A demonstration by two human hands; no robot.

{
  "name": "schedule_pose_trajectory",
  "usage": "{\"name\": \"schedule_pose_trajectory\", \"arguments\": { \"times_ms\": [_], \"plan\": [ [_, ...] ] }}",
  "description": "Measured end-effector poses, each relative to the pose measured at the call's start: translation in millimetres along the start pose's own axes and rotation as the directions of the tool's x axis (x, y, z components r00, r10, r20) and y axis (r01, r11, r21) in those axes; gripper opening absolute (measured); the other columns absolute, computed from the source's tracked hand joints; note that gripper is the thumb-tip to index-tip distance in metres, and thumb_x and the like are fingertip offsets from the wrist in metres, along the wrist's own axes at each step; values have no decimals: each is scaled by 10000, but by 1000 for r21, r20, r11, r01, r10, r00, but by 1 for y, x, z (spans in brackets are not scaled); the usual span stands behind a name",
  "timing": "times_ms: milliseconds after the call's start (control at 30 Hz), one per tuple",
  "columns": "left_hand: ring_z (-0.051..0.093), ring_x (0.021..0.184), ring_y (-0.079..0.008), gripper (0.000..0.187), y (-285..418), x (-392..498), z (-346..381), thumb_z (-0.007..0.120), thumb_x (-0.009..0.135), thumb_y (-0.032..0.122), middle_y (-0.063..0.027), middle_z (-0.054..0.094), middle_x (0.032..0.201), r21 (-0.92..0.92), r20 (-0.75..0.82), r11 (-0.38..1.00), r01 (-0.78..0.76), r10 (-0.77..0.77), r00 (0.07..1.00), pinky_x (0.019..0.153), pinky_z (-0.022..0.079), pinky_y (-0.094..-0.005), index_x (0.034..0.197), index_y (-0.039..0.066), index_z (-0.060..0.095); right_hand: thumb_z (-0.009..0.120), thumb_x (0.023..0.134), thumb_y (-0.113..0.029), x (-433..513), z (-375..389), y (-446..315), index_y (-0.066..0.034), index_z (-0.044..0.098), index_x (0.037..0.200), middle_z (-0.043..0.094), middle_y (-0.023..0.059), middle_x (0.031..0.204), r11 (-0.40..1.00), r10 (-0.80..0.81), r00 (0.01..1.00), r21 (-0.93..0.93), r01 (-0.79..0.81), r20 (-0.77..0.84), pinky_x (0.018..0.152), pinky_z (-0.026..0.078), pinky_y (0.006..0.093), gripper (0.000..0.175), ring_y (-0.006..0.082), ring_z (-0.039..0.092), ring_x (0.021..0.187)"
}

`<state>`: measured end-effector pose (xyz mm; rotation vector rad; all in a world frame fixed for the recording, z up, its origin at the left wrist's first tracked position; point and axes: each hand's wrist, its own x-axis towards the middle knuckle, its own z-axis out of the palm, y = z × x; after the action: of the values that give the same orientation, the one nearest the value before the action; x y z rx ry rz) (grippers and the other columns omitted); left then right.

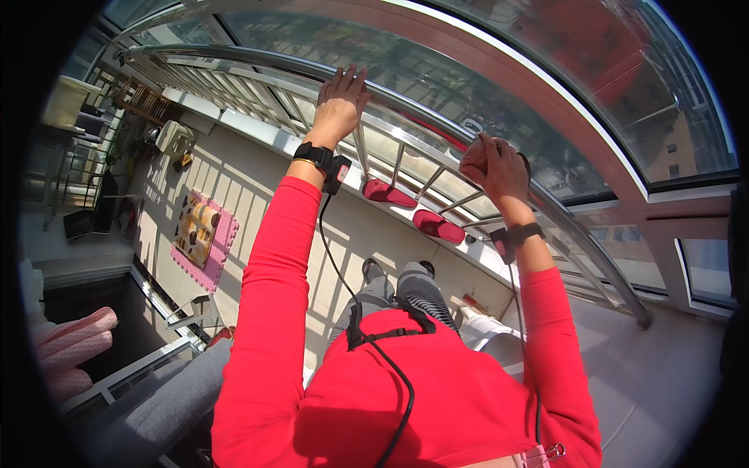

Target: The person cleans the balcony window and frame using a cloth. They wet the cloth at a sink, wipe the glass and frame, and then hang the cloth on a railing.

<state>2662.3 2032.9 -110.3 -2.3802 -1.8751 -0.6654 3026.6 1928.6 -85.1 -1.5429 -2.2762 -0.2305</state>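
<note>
My left hand (341, 105) rests on the top of a curved stainless steel handrail (404, 106), its fingers stretched out over the tube and slightly apart. Farther right along the same rail, my right hand (506, 175) grips a bunched pink cloth (473, 161) against the metal. Part of the cloth is hidden under my fingers. Below the rail stand metal balusters (398, 164) on a pale ledge (263, 137). A pair of red slippers, a left one (389, 193) and a right one (439, 226), leans there against the balusters.
Window panes (468, 93) lie beyond the rail. A pink foam mat (225, 234) with a patterned cushion (196, 231) lies on the tiled floor. A plastic stool (175, 139) stands at the far end. Grey fabric (169, 403) and pink fabric (82, 339) hang at lower left. Cables run from both wrists.
</note>
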Motion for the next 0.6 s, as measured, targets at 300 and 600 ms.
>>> {"name": "schedule_pose_trajectory", "arguments": {
  "times_ms": [300,600],
  "plan": [
    [278,1530,-308,550,-48,20,18,531,1013,474,-42,425,1598,48,37,999,-20,19,999,1235,199,-575,1521,277,461,796,785,-498,-2,0,5,-128,538,1382,600,98,1220,994,39,997,-102,-32,68,911,488,444,748,313,609,1099],
    [523,1344,-324,428,-81,34,-21,580,1005,271,-66,592,1445,-400,37,916,38,-26,999,1123,406,-485,1426,190,578,799,792,-413,196,92,-173,-78,535,1277,610,92,1070,992,-125,990,26,124,63,799,539,377,647,277,651,967]
  ]
}}
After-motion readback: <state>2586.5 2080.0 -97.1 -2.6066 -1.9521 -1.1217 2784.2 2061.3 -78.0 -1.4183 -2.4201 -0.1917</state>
